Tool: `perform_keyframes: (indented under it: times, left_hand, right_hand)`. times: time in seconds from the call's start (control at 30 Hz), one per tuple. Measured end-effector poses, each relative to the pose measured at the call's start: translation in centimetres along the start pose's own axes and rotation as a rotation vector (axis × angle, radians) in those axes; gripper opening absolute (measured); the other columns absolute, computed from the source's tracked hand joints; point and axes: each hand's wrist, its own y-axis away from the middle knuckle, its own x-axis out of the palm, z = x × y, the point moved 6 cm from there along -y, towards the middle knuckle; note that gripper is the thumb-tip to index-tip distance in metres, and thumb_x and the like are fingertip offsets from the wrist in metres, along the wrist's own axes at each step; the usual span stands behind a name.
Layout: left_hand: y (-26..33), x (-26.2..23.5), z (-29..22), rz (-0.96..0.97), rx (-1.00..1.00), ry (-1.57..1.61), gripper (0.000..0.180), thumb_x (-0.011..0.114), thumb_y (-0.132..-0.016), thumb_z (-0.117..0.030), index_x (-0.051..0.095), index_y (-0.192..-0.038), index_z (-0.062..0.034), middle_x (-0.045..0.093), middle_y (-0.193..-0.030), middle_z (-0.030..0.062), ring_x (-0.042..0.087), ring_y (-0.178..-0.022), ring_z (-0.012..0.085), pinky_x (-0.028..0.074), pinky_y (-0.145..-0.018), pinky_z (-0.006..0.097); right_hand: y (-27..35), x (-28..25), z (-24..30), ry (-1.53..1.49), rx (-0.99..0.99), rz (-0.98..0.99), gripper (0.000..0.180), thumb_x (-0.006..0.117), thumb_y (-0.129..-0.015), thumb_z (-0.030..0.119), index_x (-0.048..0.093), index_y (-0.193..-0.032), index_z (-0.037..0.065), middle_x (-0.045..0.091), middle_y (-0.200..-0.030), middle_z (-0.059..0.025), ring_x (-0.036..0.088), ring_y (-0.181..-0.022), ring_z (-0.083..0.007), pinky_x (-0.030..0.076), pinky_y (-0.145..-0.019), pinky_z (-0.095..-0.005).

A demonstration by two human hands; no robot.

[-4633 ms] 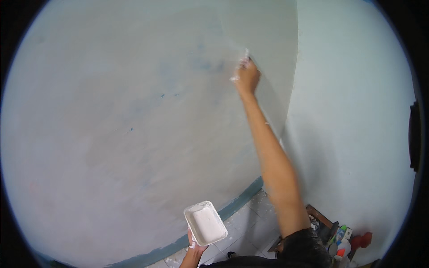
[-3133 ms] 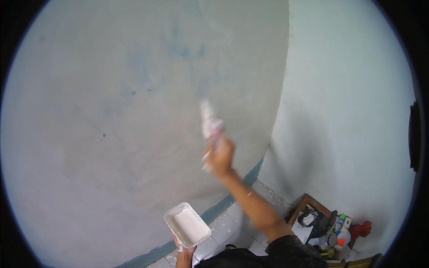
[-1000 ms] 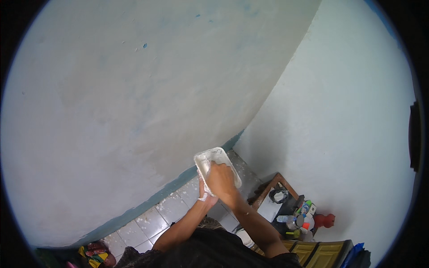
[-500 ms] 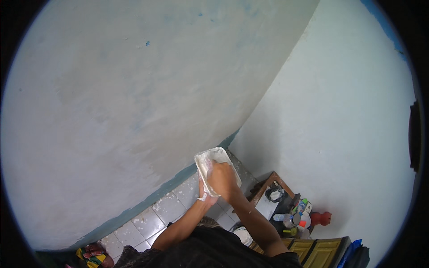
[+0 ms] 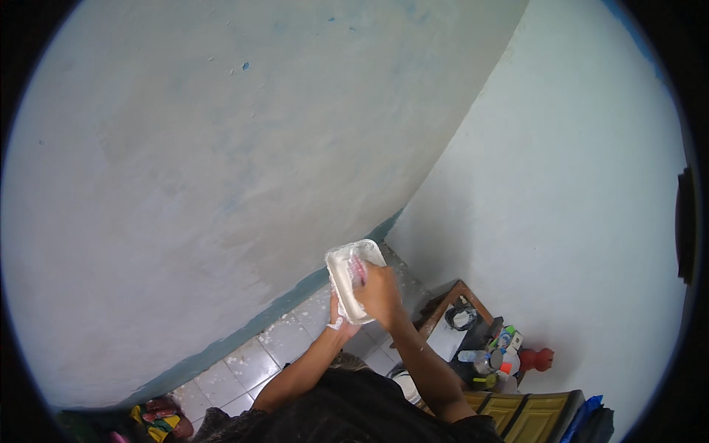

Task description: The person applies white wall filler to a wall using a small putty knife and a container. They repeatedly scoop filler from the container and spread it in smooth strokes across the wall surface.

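In front of my body, a white rectangular tray (image 5: 340, 280) is smeared with white paste inside and along its rim. My left hand (image 5: 343, 323) grips it from below at its near left side; most of its fingers are hidden under the tray. A white smear or strip shows at the left wrist. Over the tray's opening, my right hand (image 5: 379, 294) is closed around a small pink-and-white object (image 5: 357, 270). That object is blurred and partly covered by the fingers, so its kind is unclear; it reaches down into the tray.
A patchy grey-white wall (image 5: 185, 184) stands ahead and left, meeting a paler wall (image 5: 561, 184) at right. White-spotted floor tiles (image 5: 251, 362) lie below. At right are a wooden-framed table (image 5: 473, 299) with bottles, a red object (image 5: 538, 359) and a yellowish cabinet (image 5: 528, 421).
My right hand has shifted slightly right within the tray, and the pink-and-white object shows more clearly. The view has moved a little; my left hand keeps its hold on the tray.
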Motion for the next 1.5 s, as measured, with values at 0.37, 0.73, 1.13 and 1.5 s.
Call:
perform_keyframes:
  times: [0.37, 0.73, 1.13, 1.5]
  left_hand:
    - [-0.6, -1.4, 0.3, -0.048, 0.003, -0.051, 0.058, 0.04, -0.101, -0.051, 0.044, -0.143, -0.0119, 0.053, -0.139, 0.0081, 0.055, -0.124, 0.0244, 0.045, -0.107, 0.042]
    - [-0.3, -1.3, 0.4, -0.054, -0.036, -0.085, 0.064, 0.036, -0.1, -0.057, 0.041, -0.146, -0.012, 0.051, -0.142, 0.009, 0.053, -0.127, 0.0262, 0.042, -0.109, 0.044]
    - [0.6, 0.7, 0.0, 0.006, -0.026, -0.097, 0.056, 0.038, -0.101, -0.048, 0.043, -0.143, -0.0109, 0.052, -0.14, 0.0098, 0.053, -0.126, 0.0283, 0.042, -0.109, 0.047]
    - [1.0, 3.7, -0.3, 0.071, -0.024, -0.073, 0.051, 0.041, -0.101, -0.041, 0.042, -0.144, -0.0124, 0.05, -0.142, 0.0086, 0.05, -0.129, 0.0289, 0.041, -0.109, 0.05]
  right_hand:
    - [-0.6, -0.2, -1.8, -0.118, 0.033, 0.015, 0.015, 0.064, -0.076, 0.01, 0.063, -0.081, -0.004, 0.063, -0.074, -0.0267, 0.064, -0.074, -0.0455, 0.05, -0.068, -0.0489]
    - [0.2, -0.6, -3.5, -0.29, 0.11, 0.043, 0.014, 0.067, -0.073, 0.009, 0.062, -0.081, -0.002, 0.062, -0.074, -0.0245, 0.061, -0.068, -0.0422, 0.048, -0.061, -0.0428]
    - [1.4, -1.9, -6.5, -0.883, 0.278, -0.026, 0.02, 0.068, -0.082, 0.003, 0.067, -0.101, -0.003, 0.069, -0.081, -0.0033, 0.06, -0.074, -0.0074, 0.051, -0.067, -0.0276]
    - [2.3, -3.3, -10.0, -1.073, 0.178, -0.249, 0.03, 0.071, -0.082, -0.002, 0.062, -0.11, -0.001, 0.066, -0.098, -0.0035, 0.061, -0.087, -0.0091, 0.051, -0.077, -0.0269]
